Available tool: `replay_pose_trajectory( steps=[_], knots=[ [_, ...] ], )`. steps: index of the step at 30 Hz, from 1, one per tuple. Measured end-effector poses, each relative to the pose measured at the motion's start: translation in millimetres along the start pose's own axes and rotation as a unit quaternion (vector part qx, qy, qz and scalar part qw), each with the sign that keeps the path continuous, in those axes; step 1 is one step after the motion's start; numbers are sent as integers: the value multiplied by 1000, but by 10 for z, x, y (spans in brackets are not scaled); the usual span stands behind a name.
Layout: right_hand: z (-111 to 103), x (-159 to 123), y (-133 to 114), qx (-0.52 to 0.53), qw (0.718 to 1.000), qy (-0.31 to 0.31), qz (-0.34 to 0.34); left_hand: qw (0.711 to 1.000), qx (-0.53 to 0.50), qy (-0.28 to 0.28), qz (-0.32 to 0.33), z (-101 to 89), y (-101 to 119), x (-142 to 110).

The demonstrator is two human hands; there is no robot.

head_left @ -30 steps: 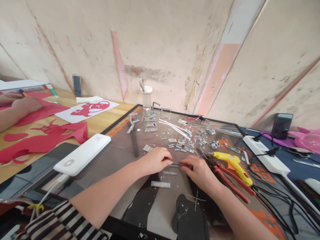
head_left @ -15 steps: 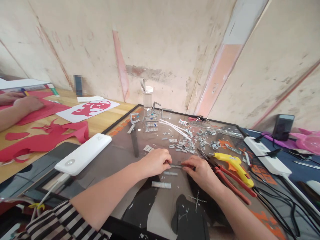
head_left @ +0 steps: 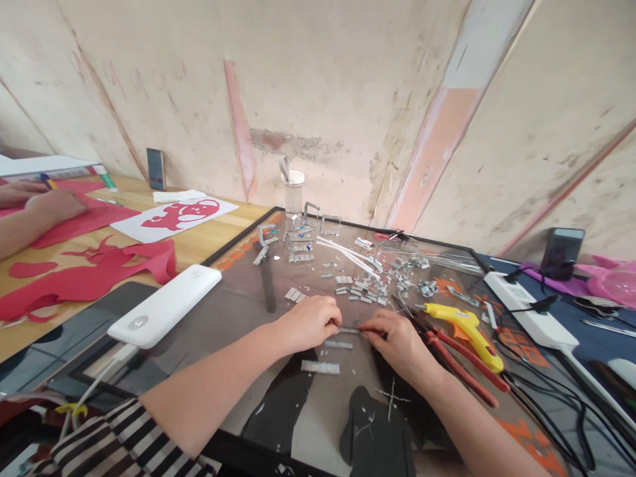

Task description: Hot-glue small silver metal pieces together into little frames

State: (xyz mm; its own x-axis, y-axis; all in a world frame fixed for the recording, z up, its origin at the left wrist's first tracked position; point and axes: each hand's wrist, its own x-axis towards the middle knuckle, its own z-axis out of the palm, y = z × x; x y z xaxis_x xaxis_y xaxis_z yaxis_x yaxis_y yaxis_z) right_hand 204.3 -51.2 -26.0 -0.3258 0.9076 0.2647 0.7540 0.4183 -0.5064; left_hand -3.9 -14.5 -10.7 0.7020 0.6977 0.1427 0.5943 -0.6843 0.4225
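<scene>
My left hand (head_left: 308,322) and my right hand (head_left: 395,340) meet over a black-framed glass panel (head_left: 248,301). Both pinch the ends of a thin silver strip (head_left: 349,329) held just above the glass. Two more silver strips lie right below the hands, a shorter strip (head_left: 338,344) and a wider strip (head_left: 320,367). Beyond the hands lies a scatter of small silver pieces (head_left: 368,285).
Red-handled pliers (head_left: 454,364) and a yellow glue gun (head_left: 467,324) lie right of my right hand. A white power bank (head_left: 166,305) sits at left, a power strip (head_left: 529,311) at right. Another person's hands (head_left: 50,205) rest on red paper cutouts (head_left: 89,271) on the wooden table.
Almost nothing has changed. Both hands keep hold of the strip in the same spot, with only small shifts of the fingers.
</scene>
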Motion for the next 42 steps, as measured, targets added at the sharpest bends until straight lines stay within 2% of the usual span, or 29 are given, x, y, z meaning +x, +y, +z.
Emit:
replay_pose_trajectory(
  steps=[31, 42],
  knots=[
    [-12, -1, -25, -8, 1000, -4, 8, 1000, -5, 1, -1, -19, -14, -11],
    [-26, 3, -43, 2, 1000, -8, -8, 1000, -7, 3, 1, -21, -10, -20]
  ],
)
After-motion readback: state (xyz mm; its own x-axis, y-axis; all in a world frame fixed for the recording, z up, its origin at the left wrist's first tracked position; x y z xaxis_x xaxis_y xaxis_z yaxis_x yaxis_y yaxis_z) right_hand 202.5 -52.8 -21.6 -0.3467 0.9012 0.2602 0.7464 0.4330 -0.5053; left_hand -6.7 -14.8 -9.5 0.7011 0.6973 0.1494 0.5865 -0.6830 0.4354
